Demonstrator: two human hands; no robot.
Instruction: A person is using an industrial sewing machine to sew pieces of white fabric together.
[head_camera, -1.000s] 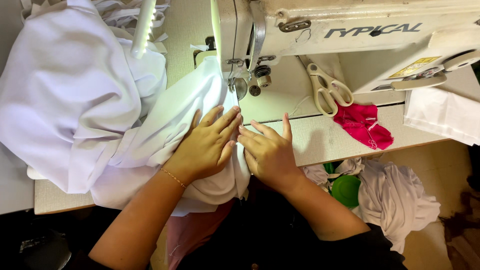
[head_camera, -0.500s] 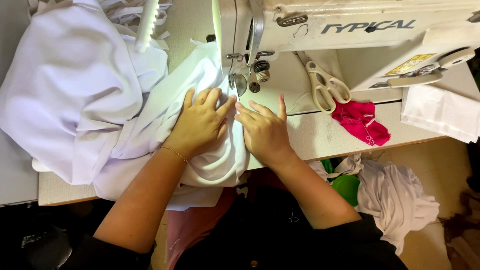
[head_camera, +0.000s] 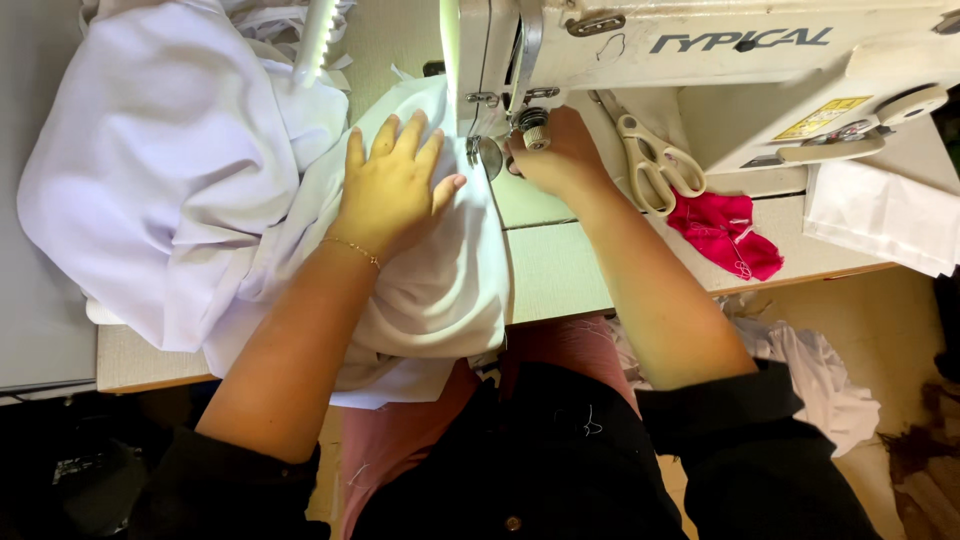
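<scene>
A big pile of white fabric (head_camera: 180, 190) covers the left half of the sewing table. My left hand (head_camera: 392, 190) lies flat on the fabric, fingers spread, just left of the needle area (head_camera: 478, 150). My right hand (head_camera: 552, 155) is under the head of the cream sewing machine (head_camera: 720, 60). Its fingers curl around the presser foot parts, beside a small knurled knob (head_camera: 536, 138). What the fingertips touch is hidden by the machine.
Cream-handled scissors (head_camera: 655, 165) lie on the machine bed right of my right hand. A pink scrap (head_camera: 728, 235) lies beside them and a white cloth (head_camera: 880, 215) at the far right. More white cloth (head_camera: 815, 375) sits on the floor below the table edge (head_camera: 560, 280).
My left hand slid forward and up along the fabric. My right hand left the fabric and moved up under the machine head by the needle.
</scene>
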